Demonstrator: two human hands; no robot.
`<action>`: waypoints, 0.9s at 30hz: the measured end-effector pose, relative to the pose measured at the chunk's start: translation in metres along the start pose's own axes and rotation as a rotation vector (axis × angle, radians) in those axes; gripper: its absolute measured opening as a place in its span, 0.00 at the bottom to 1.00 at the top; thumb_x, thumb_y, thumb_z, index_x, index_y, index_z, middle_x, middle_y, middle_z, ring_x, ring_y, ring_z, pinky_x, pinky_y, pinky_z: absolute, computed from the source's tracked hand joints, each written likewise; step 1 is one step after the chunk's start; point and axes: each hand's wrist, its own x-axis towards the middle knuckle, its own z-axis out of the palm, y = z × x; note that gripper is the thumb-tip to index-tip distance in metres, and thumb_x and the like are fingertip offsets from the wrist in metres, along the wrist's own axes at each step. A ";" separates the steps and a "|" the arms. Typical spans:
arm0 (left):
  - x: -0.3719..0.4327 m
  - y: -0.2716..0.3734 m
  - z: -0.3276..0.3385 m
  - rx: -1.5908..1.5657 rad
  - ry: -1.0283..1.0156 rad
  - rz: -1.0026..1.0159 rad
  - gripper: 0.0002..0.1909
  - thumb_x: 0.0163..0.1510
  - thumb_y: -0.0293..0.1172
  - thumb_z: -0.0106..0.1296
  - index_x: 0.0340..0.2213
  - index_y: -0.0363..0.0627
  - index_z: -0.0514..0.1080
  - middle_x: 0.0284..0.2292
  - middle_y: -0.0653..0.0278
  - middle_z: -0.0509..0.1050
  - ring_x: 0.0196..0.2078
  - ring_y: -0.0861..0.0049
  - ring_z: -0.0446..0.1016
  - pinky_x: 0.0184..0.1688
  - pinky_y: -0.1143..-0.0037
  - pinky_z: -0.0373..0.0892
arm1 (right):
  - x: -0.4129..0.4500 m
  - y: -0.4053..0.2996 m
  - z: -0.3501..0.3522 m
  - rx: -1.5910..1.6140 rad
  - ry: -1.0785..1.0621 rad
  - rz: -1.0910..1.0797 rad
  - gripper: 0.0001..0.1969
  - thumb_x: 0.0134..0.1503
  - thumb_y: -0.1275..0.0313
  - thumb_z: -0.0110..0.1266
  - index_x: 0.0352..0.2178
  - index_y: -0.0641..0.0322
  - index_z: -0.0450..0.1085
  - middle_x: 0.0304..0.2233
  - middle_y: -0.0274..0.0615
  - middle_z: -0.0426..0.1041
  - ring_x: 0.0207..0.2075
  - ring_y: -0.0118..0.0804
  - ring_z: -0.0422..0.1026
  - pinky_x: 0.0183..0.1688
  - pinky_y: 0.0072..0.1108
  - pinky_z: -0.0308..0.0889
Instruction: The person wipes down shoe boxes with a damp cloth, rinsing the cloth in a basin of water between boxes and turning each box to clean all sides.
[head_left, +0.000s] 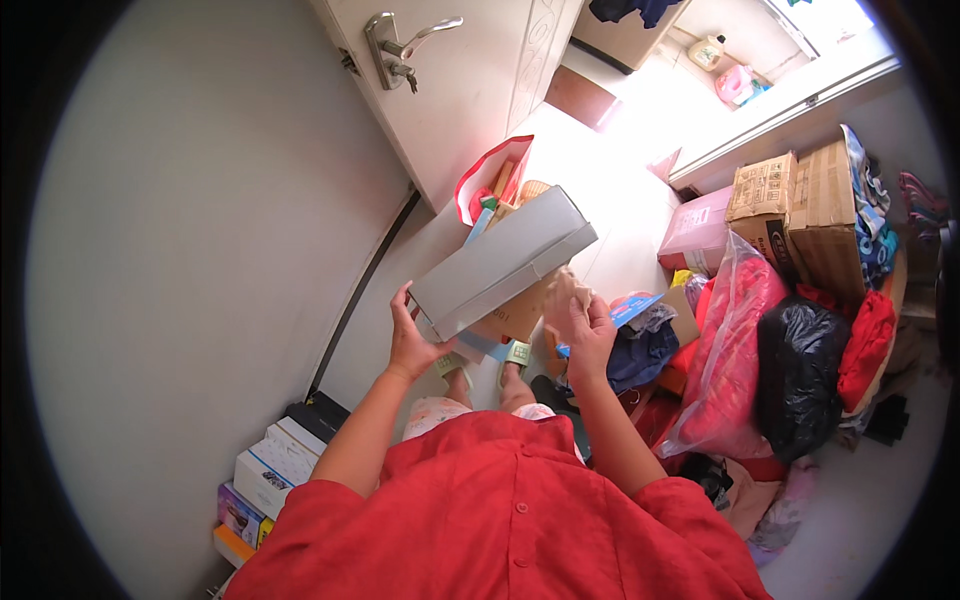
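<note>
My left hand (414, 337) grips the near left end of a closed grey cardboard box (502, 262), which is held tilted in front of me. Near the box's right end, my right hand (589, 322) pinches a crumpled beige cloth or paper (566, 296), partly blurred. Below the grey box shows a brown cardboard surface (510, 315) with printing on it. Beyond the grey box stands a white and red bag (491, 161) filled with mixed items, its lower part hidden by the box.
A white door (457, 75) stands ahead. On the right are cardboard boxes (825, 217), a pink box (694, 225), a clear bag of red fabric (739, 337), a black plastic bag (801, 375) and piled clothes (641, 356). White boxes (274, 465) are stacked at lower left beside the wall.
</note>
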 end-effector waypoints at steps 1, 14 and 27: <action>0.002 0.002 -0.003 -0.023 -0.043 0.003 0.63 0.28 0.26 0.72 0.61 0.47 0.40 0.58 0.54 0.49 0.61 0.61 0.53 0.60 0.61 0.60 | -0.002 0.000 0.004 -0.148 0.075 -0.146 0.12 0.58 0.78 0.48 0.45 0.68 0.68 0.38 0.36 0.73 0.40 0.26 0.71 0.41 0.19 0.67; 0.000 0.022 -0.013 0.068 -0.128 0.054 0.65 0.31 0.29 0.69 0.62 0.42 0.34 0.62 0.48 0.43 0.65 0.53 0.44 0.65 0.63 0.47 | 0.004 0.045 0.051 -1.107 -0.001 -0.778 0.25 0.47 0.84 0.48 0.49 0.62 0.68 0.57 0.48 0.64 0.43 0.51 0.68 0.49 0.32 0.65; 0.001 0.024 -0.024 0.211 -0.093 0.038 0.60 0.29 0.36 0.69 0.61 0.45 0.44 0.56 0.49 0.57 0.59 0.53 0.58 0.58 0.64 0.61 | -0.046 0.074 0.085 -1.130 -0.054 -0.812 0.28 0.45 0.83 0.51 0.52 0.59 0.67 0.58 0.47 0.63 0.32 0.44 0.65 0.42 0.27 0.66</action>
